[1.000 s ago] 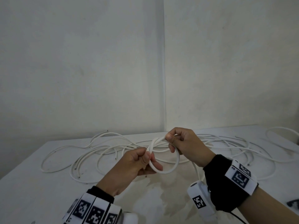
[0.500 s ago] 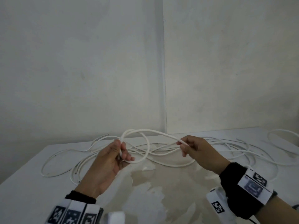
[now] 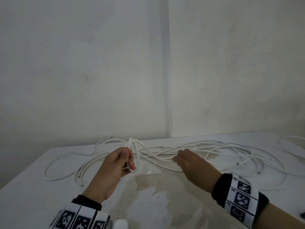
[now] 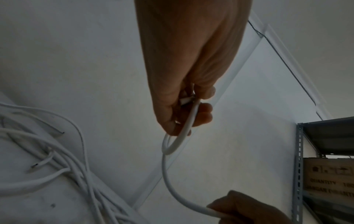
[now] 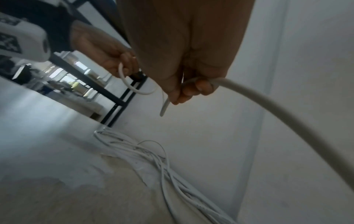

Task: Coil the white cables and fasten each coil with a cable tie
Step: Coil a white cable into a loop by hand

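Cable filled the middle of the head view: a thin white round cable (image 3: 132,156) was gathered into small loops in the left hand (image 3: 118,164), left of centre, its thumb and curled fingers pinching the loops together above the white tabletop (image 3: 24,195). One loop hung below the fingers and another rose above them. From the left wrist view, the same cable (image 4: 168,174) ran down out of the left hand (image 4: 184,98) in a curve to the right hand (image 4: 249,210) at the lower right of that frame. The right hand (image 3: 193,164), right of centre in the head view, lay knuckles up with its fingers curled down around the strand; the right wrist view showed that hand (image 5: 184,60) closing on the cable (image 5: 268,103), which swept away thick and blurred towards the lower right edge, while a short end (image 5: 164,107) stuck out below the fingers. The left hand (image 5: 107,53) with its loop appeared in the upper left of that frame.

Behind both hands, a loose tangle of white cables (image 3: 222,151) sprawled across the tabletop from the left towards the right edge, several cut ends showing. A worn, brownish stained patch (image 3: 165,195) marked the tabletop in the lower centre. A grey metal shelf rack (image 4: 298,166) holding a cardboard box (image 4: 329,177) stood at the right edge of the left wrist view.
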